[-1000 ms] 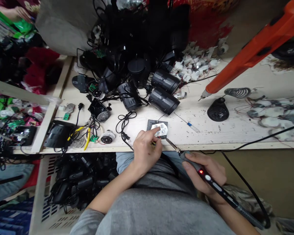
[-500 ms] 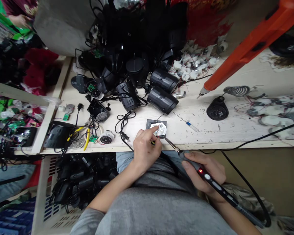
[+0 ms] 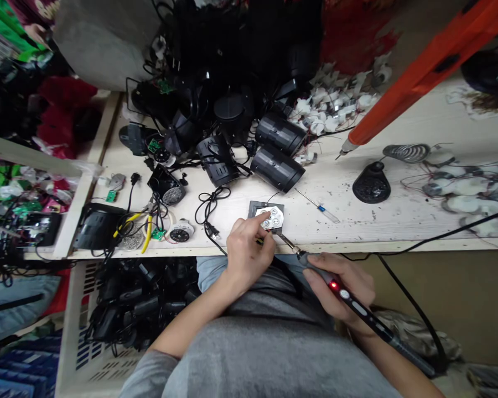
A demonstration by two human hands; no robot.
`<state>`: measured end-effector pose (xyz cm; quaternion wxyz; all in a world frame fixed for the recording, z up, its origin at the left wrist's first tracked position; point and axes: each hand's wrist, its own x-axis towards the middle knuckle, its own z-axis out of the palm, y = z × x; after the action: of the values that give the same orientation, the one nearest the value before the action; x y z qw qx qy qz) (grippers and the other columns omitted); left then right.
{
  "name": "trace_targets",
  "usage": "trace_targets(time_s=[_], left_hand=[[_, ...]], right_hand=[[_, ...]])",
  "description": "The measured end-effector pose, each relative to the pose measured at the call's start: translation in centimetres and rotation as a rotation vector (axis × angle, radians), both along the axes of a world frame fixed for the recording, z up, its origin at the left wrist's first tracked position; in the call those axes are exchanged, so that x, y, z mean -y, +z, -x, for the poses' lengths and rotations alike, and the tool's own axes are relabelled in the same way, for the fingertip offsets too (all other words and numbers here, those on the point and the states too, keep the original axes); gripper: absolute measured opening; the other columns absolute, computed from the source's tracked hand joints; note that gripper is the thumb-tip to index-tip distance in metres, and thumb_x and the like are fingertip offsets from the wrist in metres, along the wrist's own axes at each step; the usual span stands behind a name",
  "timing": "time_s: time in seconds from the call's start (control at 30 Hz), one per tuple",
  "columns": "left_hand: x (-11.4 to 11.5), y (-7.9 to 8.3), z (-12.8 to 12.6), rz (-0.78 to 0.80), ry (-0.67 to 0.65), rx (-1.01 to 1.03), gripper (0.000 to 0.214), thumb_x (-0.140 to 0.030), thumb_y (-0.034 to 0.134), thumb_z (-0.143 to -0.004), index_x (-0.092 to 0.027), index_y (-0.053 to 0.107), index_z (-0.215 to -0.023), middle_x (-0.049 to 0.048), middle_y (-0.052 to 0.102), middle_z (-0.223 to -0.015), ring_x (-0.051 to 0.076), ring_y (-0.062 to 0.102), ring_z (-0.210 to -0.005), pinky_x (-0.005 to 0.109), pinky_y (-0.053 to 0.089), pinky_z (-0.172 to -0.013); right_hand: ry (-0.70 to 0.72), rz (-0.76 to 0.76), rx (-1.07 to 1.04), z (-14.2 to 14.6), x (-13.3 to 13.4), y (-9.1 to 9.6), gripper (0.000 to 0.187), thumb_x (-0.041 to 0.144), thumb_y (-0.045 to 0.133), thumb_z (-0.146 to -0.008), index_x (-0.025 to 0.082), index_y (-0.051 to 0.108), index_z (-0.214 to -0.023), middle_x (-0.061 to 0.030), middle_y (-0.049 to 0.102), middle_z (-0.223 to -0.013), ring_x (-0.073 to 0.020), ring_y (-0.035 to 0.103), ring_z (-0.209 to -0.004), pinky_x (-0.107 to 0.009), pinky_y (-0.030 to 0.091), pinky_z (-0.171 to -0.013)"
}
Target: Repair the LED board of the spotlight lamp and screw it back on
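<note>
At the bench's front edge lies a dark square part (image 3: 252, 207) with a white LED board (image 3: 279, 218) on it, bearing several round lenses. My left hand (image 3: 249, 249) is closed, its index finger pressing on the board and its thumb at the near edge. Something small and yellowish shows under those fingers, too hidden to name. My right hand (image 3: 340, 282) grips a soldering iron (image 3: 365, 316) with a lit red light. The iron's metal tip points up and left and reaches the board's lower right edge; whether it touches, I cannot tell.
Black cylindrical housings (image 3: 277, 168) and cables crowd the back. A screwdriver (image 3: 317, 205) lies right of the board, yellow-handled pliers (image 3: 147, 235) to the left. An orange power tool (image 3: 423, 77) hangs in from the upper right. White motor-like parts (image 3: 456, 193) lie far right; a basket (image 3: 72, 331) stands below.
My right hand has shifted slightly left with the soldering iron, its tip now closer against the board's edge. My left hand stays on the board. The view has shifted slightly.
</note>
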<state>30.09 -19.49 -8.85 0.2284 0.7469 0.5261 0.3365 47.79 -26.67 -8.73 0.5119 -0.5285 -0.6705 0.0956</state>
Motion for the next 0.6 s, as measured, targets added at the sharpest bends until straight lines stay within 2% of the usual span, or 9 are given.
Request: trace_targets(time_s=[0.37, 0.6], left_hand=[[-0.01, -0.33, -0.02, -0.038, 0.002, 0.008, 0.039, -0.008, 0.06, -0.08, -0.021, 0.066, -0.116, -0.0027, 0.068, -0.071, 0.017, 0.061, -0.07, 0.032, 0.051, -0.072], [-0.02, -0.44, 0.05, -0.051, -0.012, 0.019, 0.039, -0.008, 0.059, -0.08, -0.02, 0.066, -0.116, -0.0029, 0.067, -0.071, 0.017, 0.061, -0.07, 0.032, 0.05, -0.072]], right_hand=[[0.033, 0.007, -0.027, -0.01, -0.22, -0.08, 0.017, 0.011, 0.07, -0.082, 0.02, 0.069, -0.096, -0.0022, 0.075, -0.076, -0.0153, 0.071, -0.06, -0.022, 0.061, -0.057], [0.003, -0.031, 0.043, 0.08, -0.37, -0.31, 0.012, 0.014, 0.069, -0.084, 0.021, 0.067, -0.094, -0.0021, 0.075, -0.073, -0.0167, 0.071, -0.058, -0.025, 0.062, -0.056]])
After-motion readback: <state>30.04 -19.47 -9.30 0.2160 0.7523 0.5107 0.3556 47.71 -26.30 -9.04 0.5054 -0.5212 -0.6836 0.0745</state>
